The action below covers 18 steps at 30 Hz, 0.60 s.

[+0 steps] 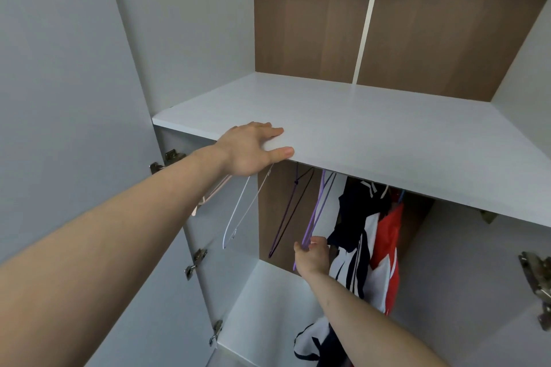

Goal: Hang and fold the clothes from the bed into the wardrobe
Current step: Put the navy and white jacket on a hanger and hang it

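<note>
Under the wardrobe shelf (357, 140), at its left front edge, the left hand (250, 149) rests flat, fingers straight. Right of it and lower, the right hand (313, 256) pinches the purple hanger (316, 211) by its bottom corner; its long axis runs steeply up to the hidden rail. Hung clothes (372, 241) lie just right.

A home bedroom: open wardrobe (357, 134) with hung clothes (366, 235)

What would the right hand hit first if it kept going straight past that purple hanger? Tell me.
Probably the brown back panel; the right hand, pinching the purple hanger, points inward, hanging clothes beside it. Depth unclear.
</note>
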Motion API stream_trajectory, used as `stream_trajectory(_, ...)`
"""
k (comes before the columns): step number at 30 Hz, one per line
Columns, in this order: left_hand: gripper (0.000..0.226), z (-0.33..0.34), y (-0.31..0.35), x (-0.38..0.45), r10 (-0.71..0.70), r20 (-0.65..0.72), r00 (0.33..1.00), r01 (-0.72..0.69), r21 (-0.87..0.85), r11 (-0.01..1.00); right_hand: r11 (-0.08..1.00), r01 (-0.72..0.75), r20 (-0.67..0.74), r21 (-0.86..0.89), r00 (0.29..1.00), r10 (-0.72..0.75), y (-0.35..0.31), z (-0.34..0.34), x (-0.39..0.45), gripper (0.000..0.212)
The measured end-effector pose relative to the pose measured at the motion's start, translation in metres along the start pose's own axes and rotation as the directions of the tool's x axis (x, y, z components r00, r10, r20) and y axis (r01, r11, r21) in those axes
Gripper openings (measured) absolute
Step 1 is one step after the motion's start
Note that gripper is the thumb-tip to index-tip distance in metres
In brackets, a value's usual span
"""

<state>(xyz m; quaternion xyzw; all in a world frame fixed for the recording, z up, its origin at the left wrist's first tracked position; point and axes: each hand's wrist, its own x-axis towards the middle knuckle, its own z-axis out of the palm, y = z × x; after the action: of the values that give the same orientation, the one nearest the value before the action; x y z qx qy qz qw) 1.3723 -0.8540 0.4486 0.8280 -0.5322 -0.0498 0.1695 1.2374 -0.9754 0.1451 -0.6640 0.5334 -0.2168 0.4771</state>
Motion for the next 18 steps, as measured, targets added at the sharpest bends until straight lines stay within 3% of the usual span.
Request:
stream_trajectory(5, 0.076, 0.000, 0.000, 0.002, 0.000, 0.006, 1.000, 0.000, 0.000, 1.000, 0.997, -0.060, -0.029, 0.043, 0.998, 0.061, 0.001, 0.000, 0.003, 0.011)
stream_trajectory(18, 0.077, 0.008, -0.007, 0.005, 0.039, -0.023, 0.999, -0.038, 0.055, 0.998, 0.963, 0.099, -0.032, 0.250, 0.995, -0.093, -0.028, -0.022, -0.057, 0.016)
